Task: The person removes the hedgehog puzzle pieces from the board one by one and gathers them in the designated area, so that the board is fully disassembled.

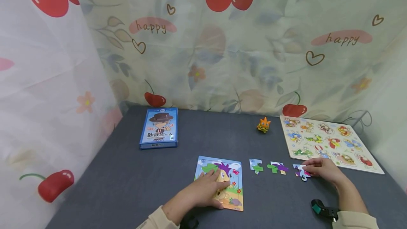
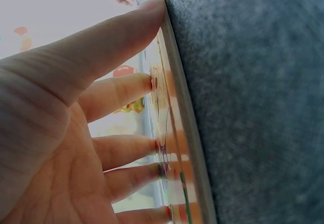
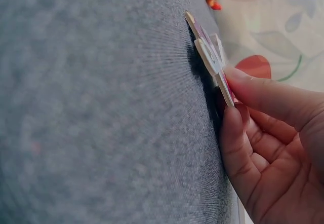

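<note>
Soft, even light in the head view; hazier, blurrier wrist views.
The printed curtain (image 1: pixel 190 56) glows palest at the left and right of the head frame, above a dark, matte bench (image 1: pixel 152 176), and its printing reads crisply. In the left wrist view, the upper left washes out to near white behind a shaded left hand (image 2: pixel 76 127), while the bench blurs at right. In the right wrist view, a dark shadow lies under the puzzle piece (image 3: pixel 210 54); the bench blurs at left.

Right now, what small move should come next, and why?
Probably lower the puzzle piece flat onto the table: the right hand pinches it in line with two loose pieces, and it looks slightly raised in the wrist view.
</note>
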Demonstrator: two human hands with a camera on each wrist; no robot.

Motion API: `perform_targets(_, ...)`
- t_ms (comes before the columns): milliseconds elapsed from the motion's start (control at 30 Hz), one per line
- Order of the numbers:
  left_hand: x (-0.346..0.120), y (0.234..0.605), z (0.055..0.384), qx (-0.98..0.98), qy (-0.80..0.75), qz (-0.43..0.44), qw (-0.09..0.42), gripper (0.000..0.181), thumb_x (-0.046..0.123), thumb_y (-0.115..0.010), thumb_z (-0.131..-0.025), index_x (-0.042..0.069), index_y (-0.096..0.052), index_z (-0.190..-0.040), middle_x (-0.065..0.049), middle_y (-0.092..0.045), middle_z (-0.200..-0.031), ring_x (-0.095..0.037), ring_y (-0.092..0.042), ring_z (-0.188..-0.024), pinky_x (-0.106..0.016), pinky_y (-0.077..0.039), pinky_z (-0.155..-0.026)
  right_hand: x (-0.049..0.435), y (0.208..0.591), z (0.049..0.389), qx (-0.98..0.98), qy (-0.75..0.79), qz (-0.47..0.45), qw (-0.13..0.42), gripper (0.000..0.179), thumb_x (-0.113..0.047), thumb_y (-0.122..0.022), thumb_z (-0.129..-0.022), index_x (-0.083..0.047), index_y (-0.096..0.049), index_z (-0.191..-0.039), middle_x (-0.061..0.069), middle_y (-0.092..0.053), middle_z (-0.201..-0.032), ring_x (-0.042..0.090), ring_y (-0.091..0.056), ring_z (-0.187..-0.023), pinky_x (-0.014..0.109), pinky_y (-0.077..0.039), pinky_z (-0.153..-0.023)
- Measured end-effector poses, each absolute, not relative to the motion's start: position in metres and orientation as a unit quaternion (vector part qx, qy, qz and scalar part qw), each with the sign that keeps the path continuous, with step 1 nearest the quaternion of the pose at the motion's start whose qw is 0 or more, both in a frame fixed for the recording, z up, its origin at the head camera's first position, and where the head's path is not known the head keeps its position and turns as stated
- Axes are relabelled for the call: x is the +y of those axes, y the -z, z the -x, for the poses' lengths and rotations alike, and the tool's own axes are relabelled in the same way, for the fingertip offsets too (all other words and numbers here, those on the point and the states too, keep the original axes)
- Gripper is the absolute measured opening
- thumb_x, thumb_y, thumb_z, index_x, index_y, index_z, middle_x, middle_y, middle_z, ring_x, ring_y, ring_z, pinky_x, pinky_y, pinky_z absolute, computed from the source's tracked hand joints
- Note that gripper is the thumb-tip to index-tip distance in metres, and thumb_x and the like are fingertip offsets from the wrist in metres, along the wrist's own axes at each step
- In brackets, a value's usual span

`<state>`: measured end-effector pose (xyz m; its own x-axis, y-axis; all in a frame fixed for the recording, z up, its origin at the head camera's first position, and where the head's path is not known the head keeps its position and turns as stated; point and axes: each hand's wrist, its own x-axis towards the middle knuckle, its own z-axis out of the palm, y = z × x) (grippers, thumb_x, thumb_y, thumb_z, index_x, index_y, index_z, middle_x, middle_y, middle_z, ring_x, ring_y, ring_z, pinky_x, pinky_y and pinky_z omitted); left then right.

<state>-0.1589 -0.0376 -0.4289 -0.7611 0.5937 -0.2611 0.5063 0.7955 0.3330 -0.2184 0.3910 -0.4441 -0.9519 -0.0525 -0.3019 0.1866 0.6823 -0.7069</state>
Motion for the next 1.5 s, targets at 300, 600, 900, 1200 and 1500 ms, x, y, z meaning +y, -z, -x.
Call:
perform_targets(300,-0.039,0.428,0.159,0.930,-0.122,-0.298,0.177,0.068,0.047,-0.072,-0.075,0.035,-0.046,-0.136,-0.011,-0.029,-0.152,-0.030,-0.025,-0.141,-0.053,-0.030,-0.109,0.389,0.444,0.217,0.908,0.394,-0.022,0.138,0.046,-0.027,-0.064,-0.088,0.012,-0.058,-0.111,-0.003,-0.067,-0.083,0.006,-0.056,-0.070,0.022,-0.050,-0.064)
perform_targets(600,-0.039,0.426,0.158,0.930,-0.125,-0.293,0.184,0.067,0.047,-0.072,-0.075,0.035,-0.047,-0.136,-0.011,-0.029,-0.152,-0.030,-0.025,-0.141,-0.053,-0.030,-0.109,0.385,0.442,0.219,0.923,0.365,-0.011,0.123,0.037,-0.023,-0.064,-0.088,0.010,-0.060,-0.104,0.000,-0.063,-0.078,0.007,-0.053,-0.067,0.023,-0.047,-0.060)
perform_targets(900,-0.039,0.425,0.157,0.930,-0.124,-0.295,0.181,0.067,0.047,-0.072,-0.075,0.035,-0.047,-0.136,-0.011,-0.029,-0.152,-0.030,-0.025,-0.141,-0.053,-0.030,-0.109,0.378,0.440,0.218,0.933,0.345,-0.019,0.100,0.035,-0.024,-0.067,-0.086,0.008,-0.061,-0.098,0.000,-0.061,-0.074,0.008,-0.052,-0.064,0.023,-0.045,-0.057)
perform_targets(1200,-0.038,0.425,0.157,0.929,-0.127,-0.296,0.182,0.068,0.047,-0.072,-0.075,0.034,-0.047,-0.136,-0.012,-0.029,-0.152,-0.031,-0.025,-0.141,-0.053,-0.030,-0.108,0.378,0.444,0.216,0.942,0.323,-0.030,0.080,0.033,-0.028,-0.069,-0.084,0.003,-0.063,-0.094,0.001,-0.060,-0.074,0.009,-0.048,-0.066,0.023,-0.039,-0.058)
perform_targets(1500,-0.039,0.426,0.158,0.929,-0.128,-0.297,0.178,0.068,0.046,-0.073,-0.075,0.034,-0.047,-0.136,-0.012,-0.030,-0.152,-0.031,-0.026,-0.141,-0.054,-0.031,-0.108,0.377,0.450,0.213,0.944,0.322,-0.047,0.055,0.036,-0.029,-0.068,-0.085,0.004,-0.064,-0.099,0.000,-0.063,-0.077,0.007,-0.051,-0.067,0.021,-0.040,-0.060)
